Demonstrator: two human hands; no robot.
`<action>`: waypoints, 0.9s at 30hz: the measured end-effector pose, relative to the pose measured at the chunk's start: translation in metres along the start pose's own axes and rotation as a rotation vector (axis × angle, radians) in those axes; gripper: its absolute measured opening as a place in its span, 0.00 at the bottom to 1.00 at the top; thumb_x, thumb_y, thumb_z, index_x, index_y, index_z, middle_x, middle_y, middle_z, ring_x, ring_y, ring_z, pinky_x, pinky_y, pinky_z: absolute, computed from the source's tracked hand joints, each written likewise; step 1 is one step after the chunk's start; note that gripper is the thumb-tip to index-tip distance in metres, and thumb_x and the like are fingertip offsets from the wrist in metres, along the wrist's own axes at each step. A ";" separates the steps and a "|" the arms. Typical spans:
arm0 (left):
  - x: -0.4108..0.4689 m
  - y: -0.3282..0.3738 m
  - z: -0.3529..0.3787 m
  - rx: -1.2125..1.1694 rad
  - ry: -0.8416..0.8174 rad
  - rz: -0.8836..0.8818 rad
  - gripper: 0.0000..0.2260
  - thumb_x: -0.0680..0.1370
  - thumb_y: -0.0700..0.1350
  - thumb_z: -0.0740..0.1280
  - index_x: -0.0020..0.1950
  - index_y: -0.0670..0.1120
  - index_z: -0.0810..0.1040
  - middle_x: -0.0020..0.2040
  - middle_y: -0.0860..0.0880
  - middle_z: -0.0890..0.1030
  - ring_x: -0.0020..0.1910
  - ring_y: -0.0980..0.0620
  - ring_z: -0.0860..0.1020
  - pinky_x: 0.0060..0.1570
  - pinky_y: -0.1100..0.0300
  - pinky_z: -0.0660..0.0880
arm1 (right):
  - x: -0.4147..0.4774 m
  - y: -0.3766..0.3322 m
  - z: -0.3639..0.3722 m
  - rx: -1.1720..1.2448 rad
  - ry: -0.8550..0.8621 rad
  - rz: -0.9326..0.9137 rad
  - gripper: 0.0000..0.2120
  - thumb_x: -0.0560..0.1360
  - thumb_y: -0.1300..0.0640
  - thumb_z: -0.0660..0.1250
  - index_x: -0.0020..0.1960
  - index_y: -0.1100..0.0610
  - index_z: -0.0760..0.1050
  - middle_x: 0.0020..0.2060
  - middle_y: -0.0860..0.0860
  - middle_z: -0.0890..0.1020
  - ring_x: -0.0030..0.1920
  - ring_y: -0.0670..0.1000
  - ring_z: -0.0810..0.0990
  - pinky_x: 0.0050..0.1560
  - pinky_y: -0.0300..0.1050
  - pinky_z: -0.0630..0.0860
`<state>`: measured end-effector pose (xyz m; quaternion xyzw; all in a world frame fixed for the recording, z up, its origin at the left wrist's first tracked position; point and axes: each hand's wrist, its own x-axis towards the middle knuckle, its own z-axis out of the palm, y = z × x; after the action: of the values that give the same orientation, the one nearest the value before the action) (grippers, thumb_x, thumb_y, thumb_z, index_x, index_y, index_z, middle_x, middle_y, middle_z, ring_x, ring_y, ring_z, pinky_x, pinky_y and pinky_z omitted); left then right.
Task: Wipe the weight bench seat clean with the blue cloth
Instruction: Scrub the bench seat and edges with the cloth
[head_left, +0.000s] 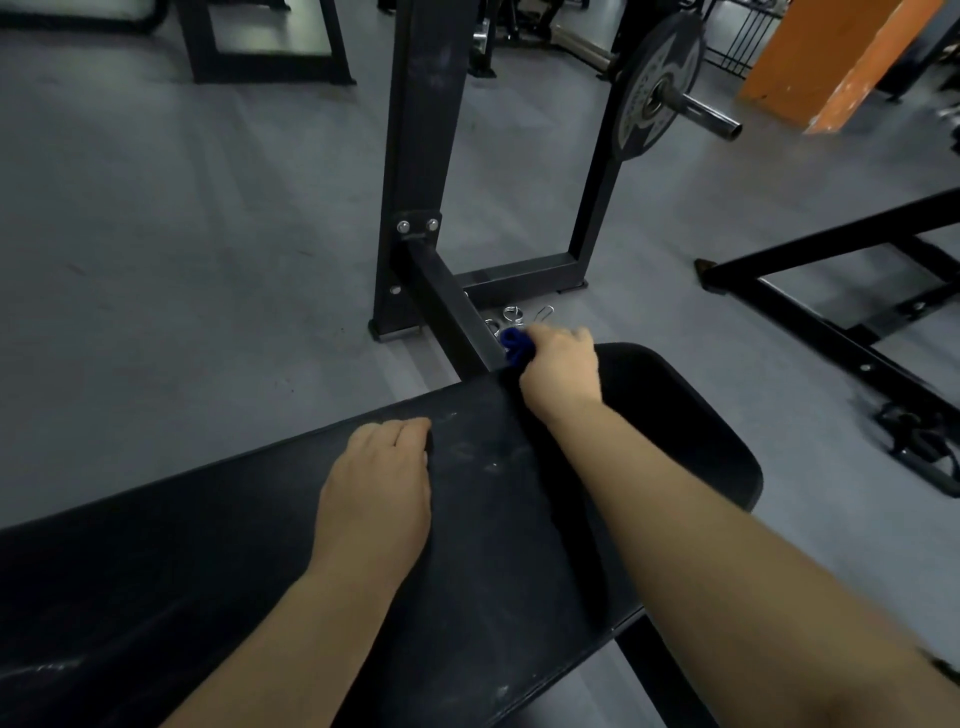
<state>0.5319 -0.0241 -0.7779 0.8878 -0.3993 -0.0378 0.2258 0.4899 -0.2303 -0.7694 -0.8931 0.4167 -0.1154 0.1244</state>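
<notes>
Black padding covers the bench (208, 571), which runs from the lower left corner up toward the right, with grey floor (156, 234) beyond its far edge. Pale, chalky smears (470, 452) mark the pad near that edge. The left hand (379, 488) rests palm down on the pad, fingers together and reaching the far edge, holding nothing. Past it a black steel upright (415, 156) stands on the floor, a crossbar leading from it toward the bench, and a few silver spring collars (511, 314) lie at its foot.

At the bench's far edge, where the long pad meets the seat, sits the blue cloth (514, 345): deep blue, bunched into a small wad (only a rounded lump of it shows), sticking out on the left of the fist. The right hand (561, 369) grips it, fingers curled round the fabric, knuckles up, forearm stretched across the pad.

To the right lies the seat (675, 441), a darker rounded pad with a smooth curved rim. Farther back a grey weight plate (654, 93) hangs on a bar end, and an orange pillar (831, 62) rises in the top right corner. Another black frame (831, 249) stands on the floor by the right edge.
</notes>
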 end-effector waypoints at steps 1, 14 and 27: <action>0.001 0.003 0.000 0.000 -0.007 -0.018 0.12 0.80 0.44 0.58 0.63 0.49 0.72 0.54 0.52 0.77 0.53 0.53 0.73 0.48 0.60 0.71 | -0.003 -0.005 0.000 0.021 -0.040 -0.074 0.20 0.73 0.67 0.61 0.63 0.54 0.73 0.55 0.56 0.78 0.60 0.57 0.68 0.57 0.50 0.71; -0.002 0.004 0.001 0.072 -0.027 -0.061 0.10 0.79 0.42 0.59 0.60 0.51 0.71 0.52 0.53 0.77 0.48 0.54 0.73 0.41 0.64 0.65 | -0.020 -0.043 0.008 0.099 -0.191 -0.282 0.21 0.71 0.67 0.62 0.62 0.57 0.74 0.53 0.60 0.78 0.57 0.61 0.72 0.58 0.51 0.71; 0.002 -0.005 -0.004 0.064 -0.069 -0.003 0.10 0.79 0.43 0.58 0.58 0.51 0.70 0.53 0.54 0.76 0.50 0.54 0.73 0.44 0.61 0.70 | -0.036 -0.067 0.009 0.051 -0.189 -0.273 0.14 0.74 0.62 0.63 0.59 0.58 0.75 0.51 0.58 0.78 0.55 0.59 0.72 0.57 0.54 0.72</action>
<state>0.5381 -0.0213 -0.7762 0.8933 -0.4064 -0.0558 0.1836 0.5181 -0.1598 -0.7606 -0.9448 0.2750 -0.0573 0.1688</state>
